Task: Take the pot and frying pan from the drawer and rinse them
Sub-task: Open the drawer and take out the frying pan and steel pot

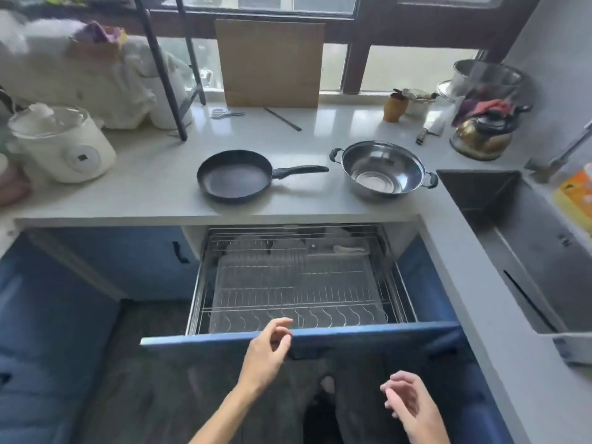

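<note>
On the counter [153,174], the black pan [235,174] lay left of the steel pot [382,169], its handle pointing right toward the pot, the two apart. Below them the drawer [301,336] stood pulled out, its wire rack bare. Left hand [267,350] hovered at the drawer's near edge, grip released, fingers loosely curled; right hand [411,403] hung nearer, also released, holding nothing. Far right lay the sink [512,225].

Home kitchen: sink [512,238], countertop [153,174], kettle [480,136].
</note>
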`<act>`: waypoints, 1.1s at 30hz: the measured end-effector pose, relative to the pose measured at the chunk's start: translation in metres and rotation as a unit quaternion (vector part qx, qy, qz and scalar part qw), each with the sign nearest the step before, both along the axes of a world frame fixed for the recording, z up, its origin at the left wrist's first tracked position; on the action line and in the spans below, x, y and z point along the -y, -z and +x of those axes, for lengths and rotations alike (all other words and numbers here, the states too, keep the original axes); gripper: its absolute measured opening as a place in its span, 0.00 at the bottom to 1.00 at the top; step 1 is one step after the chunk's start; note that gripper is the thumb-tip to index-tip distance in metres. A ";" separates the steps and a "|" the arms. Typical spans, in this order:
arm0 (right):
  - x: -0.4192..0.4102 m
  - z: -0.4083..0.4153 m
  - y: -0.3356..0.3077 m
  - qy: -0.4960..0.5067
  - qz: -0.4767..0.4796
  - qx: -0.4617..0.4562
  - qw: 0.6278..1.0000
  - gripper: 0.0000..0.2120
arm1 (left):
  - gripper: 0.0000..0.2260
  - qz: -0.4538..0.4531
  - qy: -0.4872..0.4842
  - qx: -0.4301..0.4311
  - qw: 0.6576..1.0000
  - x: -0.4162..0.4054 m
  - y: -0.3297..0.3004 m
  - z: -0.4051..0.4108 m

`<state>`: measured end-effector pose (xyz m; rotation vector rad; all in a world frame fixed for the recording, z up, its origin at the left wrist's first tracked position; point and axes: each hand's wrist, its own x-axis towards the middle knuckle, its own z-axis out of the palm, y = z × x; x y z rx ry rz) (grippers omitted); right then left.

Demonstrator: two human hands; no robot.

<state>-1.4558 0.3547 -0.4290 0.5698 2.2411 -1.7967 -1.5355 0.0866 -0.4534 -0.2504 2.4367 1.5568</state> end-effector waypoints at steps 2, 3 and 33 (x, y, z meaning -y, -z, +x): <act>0.015 0.033 -0.007 -0.034 0.044 -0.030 0.998 0.13 | 0.12 0.014 0.003 0.007 1.000 0.004 0.017 0.039; 0.021 0.046 -0.011 -0.050 0.055 -0.026 0.997 0.13 | 0.11 0.019 0.010 0.016 1.000 0.005 0.024 0.060; 0.075 -0.121 0.315 -0.231 0.302 -0.133 0.915 0.11 | 0.06 -0.167 -0.039 0.019 0.985 -0.041 0.276 -0.019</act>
